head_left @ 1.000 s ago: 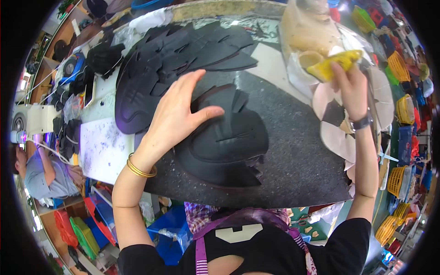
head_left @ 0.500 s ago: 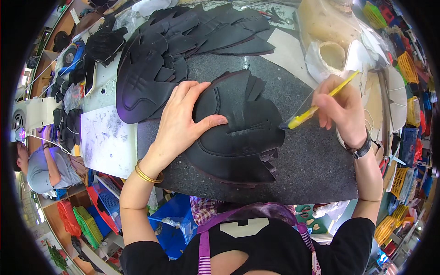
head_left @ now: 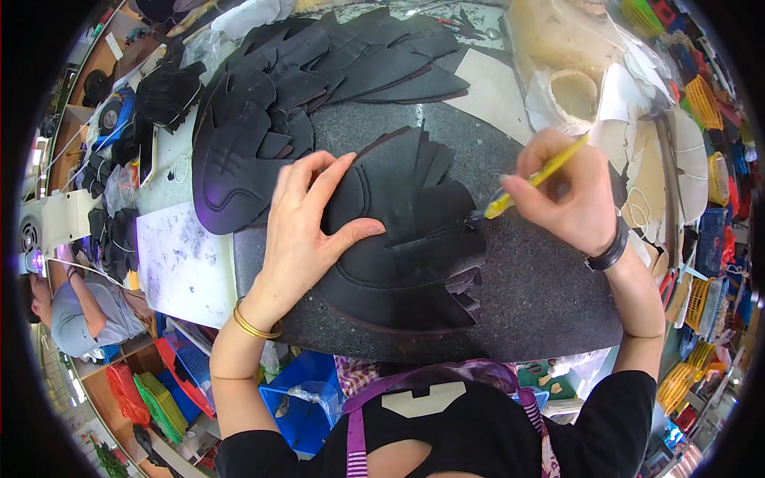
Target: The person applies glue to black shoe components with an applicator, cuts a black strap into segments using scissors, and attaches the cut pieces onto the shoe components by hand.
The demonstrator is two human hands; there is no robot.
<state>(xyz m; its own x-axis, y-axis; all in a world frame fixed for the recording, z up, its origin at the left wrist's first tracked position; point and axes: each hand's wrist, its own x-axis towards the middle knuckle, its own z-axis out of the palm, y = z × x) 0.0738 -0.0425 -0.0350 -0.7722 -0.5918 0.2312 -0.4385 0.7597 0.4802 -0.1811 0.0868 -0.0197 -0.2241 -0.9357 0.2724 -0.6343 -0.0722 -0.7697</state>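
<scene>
Layered black shoe-upper pieces (head_left: 414, 247), likely leather, lie fanned on the dark speckled slab (head_left: 534, 295), their scalloped edges toward the right. On their left part rests my left hand (head_left: 311, 215), thumb pressed on top and fingers bent along the far left edge, gripping them. My right hand (head_left: 562, 187) is closed around a yellow-handled brush (head_left: 550, 170). The brush tip meets the right edge of the top piece; dark matter coats it. Beyond my left hand, a heap of similar black pieces (head_left: 247, 111) spreads across the slab's far left.
A white stained sheet (head_left: 183, 263) lies left of the slab. At the far right stands a yellowed plastic container (head_left: 566, 40) with a round opening, beside a grey-white card (head_left: 494, 92). Below the front edge sits a blue bin (head_left: 307, 398). Another person (head_left: 88, 311) works at the left.
The brush in my right hand has moved left and slightly up, onto the top piece's edge. My left hand still presses the pieces, which sit slightly further left in view.
</scene>
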